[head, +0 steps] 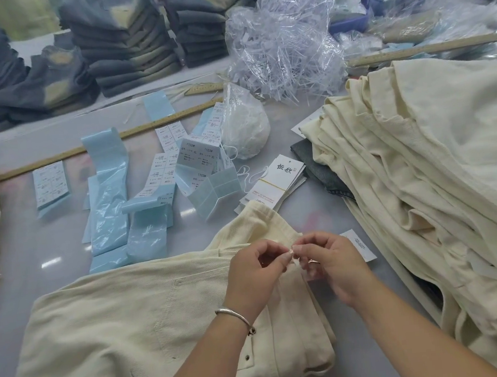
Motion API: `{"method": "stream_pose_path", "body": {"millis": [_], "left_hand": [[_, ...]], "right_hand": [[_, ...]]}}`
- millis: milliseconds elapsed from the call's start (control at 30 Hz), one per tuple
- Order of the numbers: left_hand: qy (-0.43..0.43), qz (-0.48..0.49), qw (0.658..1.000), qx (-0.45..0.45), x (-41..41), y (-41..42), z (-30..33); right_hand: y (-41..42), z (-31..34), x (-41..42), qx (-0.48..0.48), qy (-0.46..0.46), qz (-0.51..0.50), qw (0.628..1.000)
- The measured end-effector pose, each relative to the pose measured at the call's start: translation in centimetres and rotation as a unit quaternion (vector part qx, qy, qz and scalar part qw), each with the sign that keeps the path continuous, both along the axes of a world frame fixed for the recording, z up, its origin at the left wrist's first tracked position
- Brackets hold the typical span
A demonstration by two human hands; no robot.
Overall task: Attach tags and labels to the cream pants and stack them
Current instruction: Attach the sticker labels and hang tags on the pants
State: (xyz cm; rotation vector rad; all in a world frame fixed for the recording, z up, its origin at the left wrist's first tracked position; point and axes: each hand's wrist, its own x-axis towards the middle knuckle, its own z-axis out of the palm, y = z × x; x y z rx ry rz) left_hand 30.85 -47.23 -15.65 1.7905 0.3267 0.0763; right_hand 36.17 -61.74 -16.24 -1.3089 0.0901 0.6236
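Cream pants (pixel 151 330) lie flat at the worktop's (pixel 47 240) near edge. Left hand (pixel 254 272) and right hand (pixel 330 264) meet at the waistband, each grip pinching a small pale piece between fingertips. A white tag (pixel 359 244) lies just beside the right hand. Pants pile (pixel 430 175) at right edge.

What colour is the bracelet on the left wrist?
Silver, a plain metal bangle, shown in the head view.

A garment finishing workshop: stacked folded jeans (pixel 131 44), label sheets (pixel 166 160), hang tags (pixel 274 182) across a worktable (pixel 31 235).
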Motion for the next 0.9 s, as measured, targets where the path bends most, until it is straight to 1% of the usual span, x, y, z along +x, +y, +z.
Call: {"method": "stream_pose_path", "body": {"millis": [67, 133, 200, 300, 400, 533, 667, 767, 900], "left_hand": [[0.004, -0.002, 1.000, 0.006, 0.0, -0.3, 0.1], [0.004, -0.002, 1.000, 0.017, 0.0, -0.6, 0.2], [0.002, 0.004, 1.000, 0.018, 0.1, -0.8, 0.2], [-0.001, 0.012, 1.000, 0.017, 0.1, -0.8, 0.2], [0.012, 0.023, 1.000, 0.008, 0.3, -0.7, 0.2], [0.036, 0.034, 0.998, -0.050, 0.4, -0.7, 0.5], [0.040, 0.036, 0.996, -0.067, 0.4, -0.8, 0.6], [0.044, 0.056, 0.994, -0.084, 0.4, -0.9, 0.7], [0.045, 0.065, 0.988, -0.131, 0.3, -1.0, 0.7]], "right_hand": [[0.4, -0.1, 0.0, 0.085, 0.126, -0.041, 0.987], [0.8, -0.1, -0.1, 0.113, 0.210, -0.051, 0.970], [1.1, -0.1, -0.2, 0.120, 0.256, -0.055, 0.957], [1.3, 0.0, -0.2, 0.129, 0.285, -0.064, 0.948], [1.5, 0.1, -0.1, 0.134, 0.294, -0.069, 0.944], [1.7, 0.3, -0.3, 0.140, 0.297, -0.072, 0.942], [1.8, 0.6, -0.5, 0.132, 0.287, -0.074, 0.946], [1.9, 0.7, -0.8, 0.104, 0.244, -0.101, 0.959], [2.3, 0.6, -1.5, 0.077, 0.141, -0.149, 0.976]]}}
